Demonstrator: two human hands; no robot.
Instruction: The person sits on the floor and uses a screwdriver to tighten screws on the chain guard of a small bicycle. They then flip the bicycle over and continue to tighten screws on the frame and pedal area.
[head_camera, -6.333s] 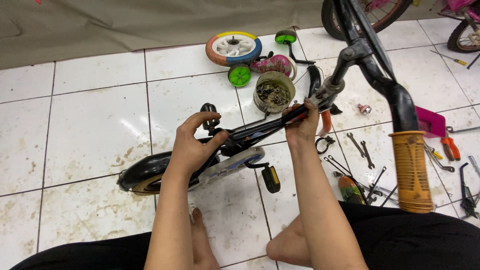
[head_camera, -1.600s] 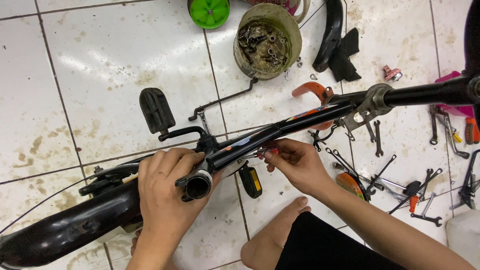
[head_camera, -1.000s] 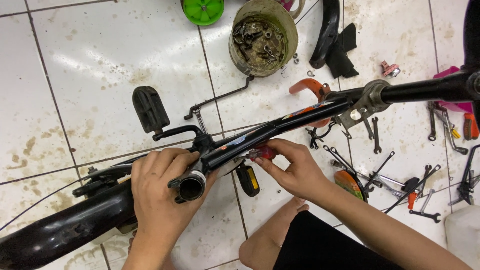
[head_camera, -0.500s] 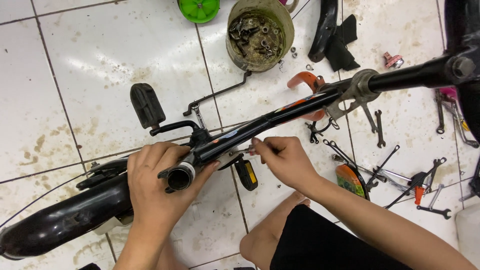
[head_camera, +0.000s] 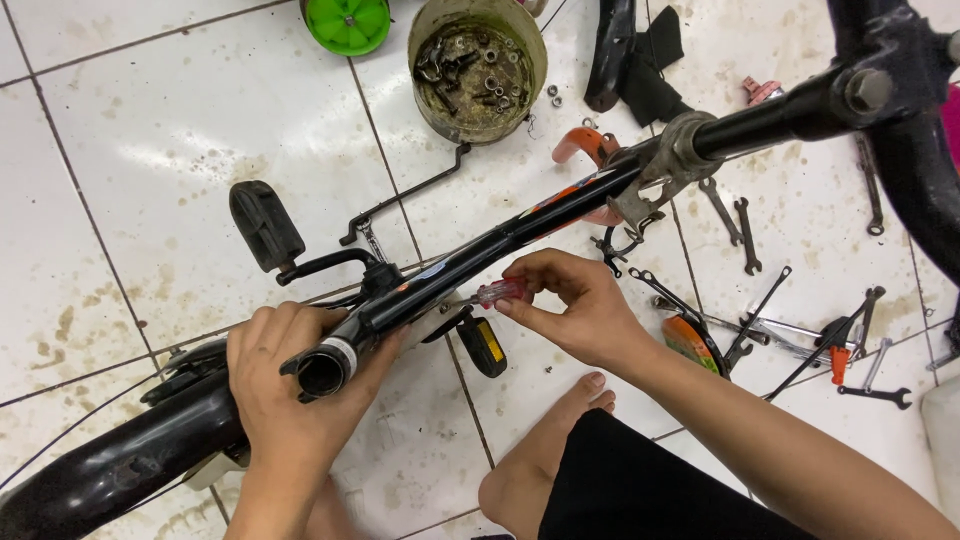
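**Screwdriver at the frame tube**

Since half a second ago my view has crept closer, and the hands have barely shifted. My left hand (head_camera: 290, 400) wraps the open end of the black frame tube (head_camera: 480, 255). My right hand (head_camera: 575, 310), just beside that tube, pinches a red-handled screwdriver (head_camera: 500, 292), tip against the tube. Beyond the tube sits a tin of bolts (head_camera: 478, 65); spanners (head_camera: 740, 215) lie right of it.

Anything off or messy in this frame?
Yes. Wrenches lie scattered on the stained tile floor, and loose nuts sit outside the parts can. Left hand grips the open frame tube; right hand holds a red-handled screwdriver.
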